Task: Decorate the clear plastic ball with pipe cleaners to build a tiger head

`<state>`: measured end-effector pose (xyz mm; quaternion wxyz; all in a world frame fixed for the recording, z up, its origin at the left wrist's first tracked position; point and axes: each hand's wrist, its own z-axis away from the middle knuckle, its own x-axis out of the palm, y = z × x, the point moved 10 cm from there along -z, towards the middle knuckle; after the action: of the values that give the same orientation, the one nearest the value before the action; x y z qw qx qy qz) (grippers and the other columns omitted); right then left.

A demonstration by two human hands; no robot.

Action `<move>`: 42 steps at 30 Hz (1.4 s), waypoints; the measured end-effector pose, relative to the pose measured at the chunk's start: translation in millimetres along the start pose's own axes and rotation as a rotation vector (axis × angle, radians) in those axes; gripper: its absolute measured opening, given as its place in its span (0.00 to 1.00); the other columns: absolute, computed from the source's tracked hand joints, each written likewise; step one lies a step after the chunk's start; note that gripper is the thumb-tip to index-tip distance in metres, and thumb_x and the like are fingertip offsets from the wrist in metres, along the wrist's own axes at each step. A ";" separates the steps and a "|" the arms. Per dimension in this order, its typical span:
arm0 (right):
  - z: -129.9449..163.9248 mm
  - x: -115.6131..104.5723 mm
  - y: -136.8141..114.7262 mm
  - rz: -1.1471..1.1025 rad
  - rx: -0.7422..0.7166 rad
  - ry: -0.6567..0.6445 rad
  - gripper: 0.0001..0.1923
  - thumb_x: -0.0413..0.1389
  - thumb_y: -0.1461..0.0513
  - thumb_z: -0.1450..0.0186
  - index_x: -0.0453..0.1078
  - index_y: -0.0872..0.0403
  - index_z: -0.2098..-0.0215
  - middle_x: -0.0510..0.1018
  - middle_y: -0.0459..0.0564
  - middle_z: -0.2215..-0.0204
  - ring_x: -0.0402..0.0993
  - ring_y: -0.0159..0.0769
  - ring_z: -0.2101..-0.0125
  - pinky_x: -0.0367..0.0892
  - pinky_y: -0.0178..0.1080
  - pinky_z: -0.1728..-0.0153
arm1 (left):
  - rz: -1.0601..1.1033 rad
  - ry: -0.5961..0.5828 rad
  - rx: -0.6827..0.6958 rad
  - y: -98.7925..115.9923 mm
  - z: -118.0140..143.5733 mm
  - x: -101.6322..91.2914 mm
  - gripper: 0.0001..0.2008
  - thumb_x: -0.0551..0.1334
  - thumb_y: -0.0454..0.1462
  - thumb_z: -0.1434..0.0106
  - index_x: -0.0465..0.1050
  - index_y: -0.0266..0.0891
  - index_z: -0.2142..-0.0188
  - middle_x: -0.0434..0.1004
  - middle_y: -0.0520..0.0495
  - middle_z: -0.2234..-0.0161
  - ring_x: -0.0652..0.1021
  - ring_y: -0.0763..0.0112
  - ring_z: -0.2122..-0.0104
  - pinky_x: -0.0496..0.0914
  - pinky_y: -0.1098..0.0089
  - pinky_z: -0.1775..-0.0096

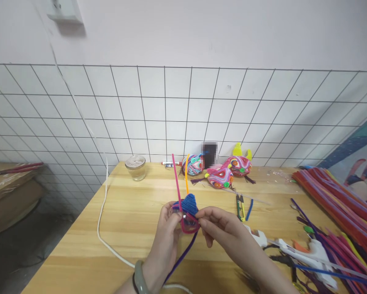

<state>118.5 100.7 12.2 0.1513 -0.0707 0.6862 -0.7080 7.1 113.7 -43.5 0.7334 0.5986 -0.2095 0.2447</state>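
My left hand (168, 228) is closed around one side of a pair of pink-rimmed glasses (190, 224) with dark lenses, held above the table. A triangle of wound blue pipe cleaner (189, 204) stands on the upper rim. At the other side, the thumb and finger of my right hand (223, 228) pinch the edge of the rim by the triangle; what exactly lies between the fingertips is hidden. One pink strip (175, 177) and one orange strip (186, 175) stick up behind the glasses. Below them a purple pipe cleaner (183, 255) curves down between my wrists.
Several colourful ornaments (220, 177) and a glass cup (136, 168) stand at the back of the wooden table. Thread snips (240, 208) and a short blue piece (249, 210) lie right. Glue guns (314, 257) and pipe-cleaner bundles (333, 204) crowd the right; a white cord (102, 220) runs left.
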 end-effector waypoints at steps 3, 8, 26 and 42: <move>1.3 -18.0 -4.2 -0.030 -0.011 0.145 0.20 0.56 0.47 0.41 0.67 0.55 0.62 0.66 0.40 0.81 0.62 0.28 0.82 0.59 0.33 0.79 | -0.095 0.012 0.069 5.1 2.8 1.5 0.11 0.63 0.34 0.46 0.67 0.40 0.62 0.77 0.49 0.66 0.76 0.66 0.66 0.69 0.66 0.63; 6.7 -43.5 -7.7 -0.035 -0.030 0.322 0.23 0.58 0.49 0.43 0.67 0.54 0.55 0.64 0.42 0.75 0.59 0.29 0.78 0.57 0.33 0.79 | -0.243 -0.043 0.125 8.5 9.4 17.6 0.18 0.67 0.34 0.50 0.62 0.40 0.61 0.77 0.49 0.68 0.76 0.69 0.68 0.70 0.68 0.64; 4.1 -41.5 -19.6 0.470 -0.186 0.304 0.16 0.51 0.55 0.36 0.72 0.53 0.55 0.65 0.46 0.72 0.62 0.35 0.73 0.59 0.37 0.72 | -0.507 -0.159 0.059 -4.8 13.9 27.3 0.17 0.62 0.30 0.47 0.58 0.41 0.61 0.75 0.48 0.67 0.75 0.68 0.66 0.70 0.66 0.62; 19.7 -35.2 -50.1 0.316 -0.426 0.295 0.08 0.51 0.61 0.33 0.73 0.49 0.65 0.69 0.48 0.65 0.68 0.36 0.62 0.65 0.36 0.63 | -0.325 0.016 0.006 4.2 2.5 4.2 0.24 0.65 0.34 0.51 0.61 0.41 0.54 0.75 0.49 0.66 0.75 0.67 0.65 0.69 0.67 0.62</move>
<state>151.9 93.6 66.7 0.1398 0.1104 0.8362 -0.5186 7.9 112.4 -37.3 0.7633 0.6247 -0.1032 0.1281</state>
